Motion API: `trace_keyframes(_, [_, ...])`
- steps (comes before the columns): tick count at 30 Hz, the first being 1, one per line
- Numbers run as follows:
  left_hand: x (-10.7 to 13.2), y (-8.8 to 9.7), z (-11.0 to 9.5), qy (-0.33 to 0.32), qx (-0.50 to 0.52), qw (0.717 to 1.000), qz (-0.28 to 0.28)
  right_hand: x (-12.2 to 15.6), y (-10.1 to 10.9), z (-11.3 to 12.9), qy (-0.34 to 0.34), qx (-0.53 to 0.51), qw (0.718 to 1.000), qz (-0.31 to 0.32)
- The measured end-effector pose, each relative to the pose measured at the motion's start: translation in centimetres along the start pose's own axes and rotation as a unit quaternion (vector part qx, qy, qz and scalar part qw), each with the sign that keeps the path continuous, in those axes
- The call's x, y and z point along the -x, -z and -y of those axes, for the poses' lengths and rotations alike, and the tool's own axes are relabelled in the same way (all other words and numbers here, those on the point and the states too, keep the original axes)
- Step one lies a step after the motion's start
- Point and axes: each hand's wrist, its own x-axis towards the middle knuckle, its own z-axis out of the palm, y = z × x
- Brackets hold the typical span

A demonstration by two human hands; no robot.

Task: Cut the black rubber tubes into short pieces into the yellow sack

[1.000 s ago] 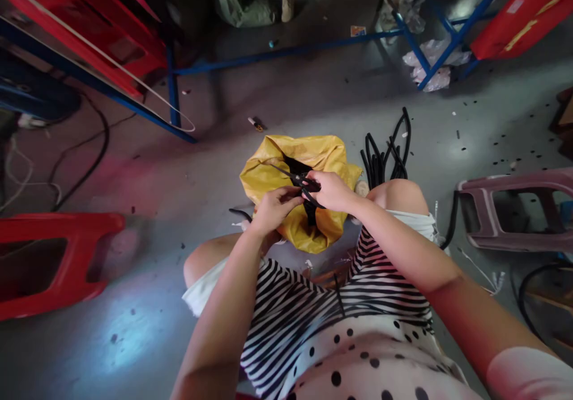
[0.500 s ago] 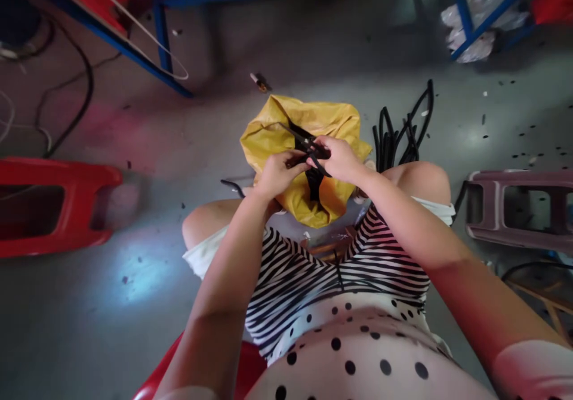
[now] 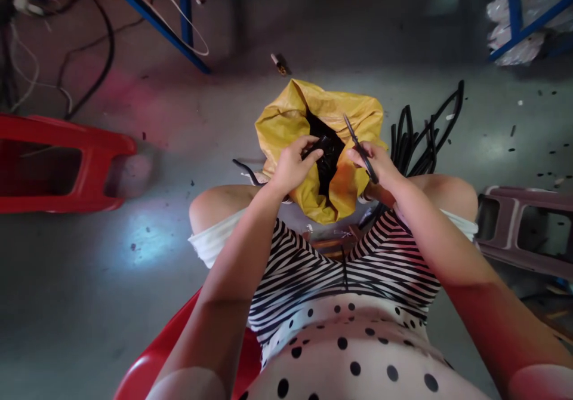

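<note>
A yellow sack [image 3: 295, 119] stands open on the floor between my knees, with black pieces inside it. My left hand [image 3: 293, 166] is closed on a small black piece [image 3: 319, 144] at the sack's mouth. To its right, my right hand [image 3: 378, 162] grips a thin black strip [image 3: 358, 146] that points up and away over the sack. The two hands are a little apart.
A bundle of black hoses [image 3: 421, 140] lies on the floor right of the sack. A red plastic stool [image 3: 67, 161] lies on its side at left, a mauve stool [image 3: 523, 227] at right. Blue rack legs [image 3: 183, 12] and cables [image 3: 85, 48] are further back.
My hands were together over the sack, working on one black item. They have now drawn apart, the left with a small piece, the right with the strip. The view has tilted down.
</note>
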Motion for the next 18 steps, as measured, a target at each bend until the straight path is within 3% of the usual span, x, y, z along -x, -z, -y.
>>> trace_keyframes(3, [-0.1, -0.1, -0.1, 0.001, 0.002, 1.0, -0.004, 0.4, -0.7, 0.1, -0.027, 0.017, 0.999, 0.04])
trace_keyframes(11, [-0.3, -0.1, 0.9, 0.025, 0.076, 0.997, -0.012, 0.5, -1.1, -0.2, -0.041, 0.027, 0.998, 0.042])
trace_keyframes(18, [-0.7, 1.2, 0.1, 0.057, 0.117, 0.99, 0.055, 0.6, -0.9, -0.3, -0.016, 0.048, 0.997, 0.057])
